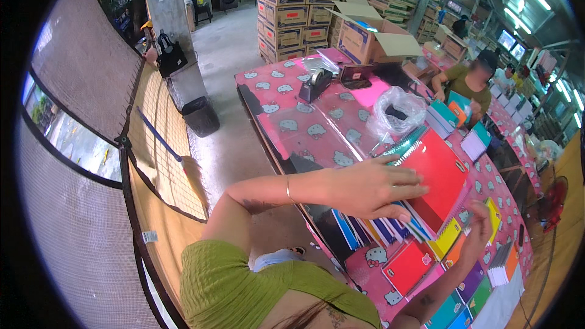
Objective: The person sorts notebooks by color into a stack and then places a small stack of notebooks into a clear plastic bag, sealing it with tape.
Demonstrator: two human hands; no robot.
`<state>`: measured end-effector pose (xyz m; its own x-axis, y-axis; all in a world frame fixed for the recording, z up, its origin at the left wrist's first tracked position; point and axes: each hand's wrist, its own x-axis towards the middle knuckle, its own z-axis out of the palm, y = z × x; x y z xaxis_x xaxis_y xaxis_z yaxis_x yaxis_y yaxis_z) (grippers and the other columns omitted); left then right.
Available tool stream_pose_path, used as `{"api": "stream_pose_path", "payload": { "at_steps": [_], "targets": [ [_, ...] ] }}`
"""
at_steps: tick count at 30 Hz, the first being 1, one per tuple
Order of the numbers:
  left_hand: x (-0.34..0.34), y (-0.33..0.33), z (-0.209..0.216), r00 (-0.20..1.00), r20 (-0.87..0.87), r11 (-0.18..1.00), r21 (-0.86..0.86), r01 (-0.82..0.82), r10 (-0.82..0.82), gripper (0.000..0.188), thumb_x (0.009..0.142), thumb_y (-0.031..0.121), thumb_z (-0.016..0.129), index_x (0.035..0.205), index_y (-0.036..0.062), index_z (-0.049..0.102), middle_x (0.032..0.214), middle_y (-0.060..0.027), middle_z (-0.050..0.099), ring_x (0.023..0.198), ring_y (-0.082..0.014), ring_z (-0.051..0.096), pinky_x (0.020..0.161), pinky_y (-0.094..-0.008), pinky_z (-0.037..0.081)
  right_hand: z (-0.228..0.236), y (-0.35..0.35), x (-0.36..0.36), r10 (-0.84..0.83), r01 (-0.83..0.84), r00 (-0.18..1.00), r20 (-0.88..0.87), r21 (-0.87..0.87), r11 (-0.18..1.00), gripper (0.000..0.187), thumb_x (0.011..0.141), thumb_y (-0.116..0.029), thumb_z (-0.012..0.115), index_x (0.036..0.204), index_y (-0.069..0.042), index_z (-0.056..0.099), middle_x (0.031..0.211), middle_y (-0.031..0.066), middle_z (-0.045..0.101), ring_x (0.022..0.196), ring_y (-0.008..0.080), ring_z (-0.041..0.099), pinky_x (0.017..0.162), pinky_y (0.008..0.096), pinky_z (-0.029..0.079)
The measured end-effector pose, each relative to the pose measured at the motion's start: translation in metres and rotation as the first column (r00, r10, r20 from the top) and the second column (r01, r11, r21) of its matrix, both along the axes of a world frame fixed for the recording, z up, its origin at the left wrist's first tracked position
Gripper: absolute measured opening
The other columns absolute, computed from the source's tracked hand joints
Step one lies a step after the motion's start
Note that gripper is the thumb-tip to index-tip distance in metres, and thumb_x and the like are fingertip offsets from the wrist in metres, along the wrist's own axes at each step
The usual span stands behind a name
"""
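Head view: right of centre, the left hand [373,192] spreads loose fingers over a red spiral notebook [437,173] while the right hand [479,224] half-curls beside it, apparently empty, squaring seemingly underway and calling for pressure along opposite edges.

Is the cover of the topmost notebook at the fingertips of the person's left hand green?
No, the left hand has its fingers over a notebook whose cover is plainly red.
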<state>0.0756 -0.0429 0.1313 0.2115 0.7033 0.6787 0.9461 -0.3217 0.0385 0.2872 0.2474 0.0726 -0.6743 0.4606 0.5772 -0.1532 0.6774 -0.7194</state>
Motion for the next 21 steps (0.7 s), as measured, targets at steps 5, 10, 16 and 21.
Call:
{"api": "stream_pose_path", "payload": {
  "at_steps": [5, 10, 16, 21],
  "targets": [
    [-0.119, 0.11, -0.012, 0.633, 0.767, 0.988, 0.154, -0.014, -0.11, 0.042, 0.098, 0.028, 0.051, 0.13, 0.0012, 0.053, 0.117, -0.019, 0.064, 0.108, -0.0294, 0.063, 0.093, -0.0401, 0.048, -0.133, 0.127, -0.005, -0.724, 0.759, 0.642, 0.252, -0.075, 0.647, 0.039, 0.083, -0.006, 0.056, 0.121, -0.001, 0.056, 0.114, 0.0113, 0.062, 0.106, 0.0256, 0.057, 0.097, 0.0359, 0.042],
    [-0.219, 0.248, -0.284, 0.843, 0.41, 0.905, -0.381, -0.19, 0.349, 0.041, 0.085, 0.035, 0.063, 0.109, 0.0016, 0.062, 0.107, -0.0247, 0.064, 0.101, -0.041, 0.062, 0.085, -0.0478, 0.049, -0.191, 0.159, -0.03, -0.785, 0.845, 0.386, 0.484, 0.157, 0.512, 0.042, 0.084, -0.01, 0.056, 0.125, -0.001, 0.052, 0.117, 0.0114, 0.06, 0.108, 0.0252, 0.057, 0.098, 0.0359, 0.042],
    [-0.168, 0.288, -0.338, 0.711, 0.402, 0.716, -0.667, -0.205, 0.577, 0.045, 0.076, 0.028, 0.069, 0.108, -0.0025, 0.061, 0.1, -0.0259, 0.065, 0.096, -0.0397, 0.064, 0.084, -0.0484, 0.052, -0.183, 0.178, 0.024, -0.836, 0.918, 0.391, 0.386, -0.098, 0.384, 0.047, 0.086, -0.014, 0.056, 0.13, -0.001, 0.048, 0.12, 0.0115, 0.057, 0.11, 0.0248, 0.056, 0.099, 0.036, 0.042],
    [-0.207, 0.281, -0.287, 0.575, 0.499, 0.749, -0.554, -0.363, 0.648, 0.044, 0.076, 0.011, 0.053, 0.117, -0.0021, 0.054, 0.094, -0.0298, 0.065, 0.091, -0.0454, 0.064, 0.082, -0.0507, 0.051, -0.053, 0.081, -0.021, -0.508, 0.082, 0.697, -0.506, -0.648, 0.757, 0.052, 0.085, -0.016, 0.059, 0.133, -0.001, 0.046, 0.125, 0.0119, 0.053, 0.115, 0.0249, 0.053, 0.099, 0.0394, 0.044]
  ]
}}
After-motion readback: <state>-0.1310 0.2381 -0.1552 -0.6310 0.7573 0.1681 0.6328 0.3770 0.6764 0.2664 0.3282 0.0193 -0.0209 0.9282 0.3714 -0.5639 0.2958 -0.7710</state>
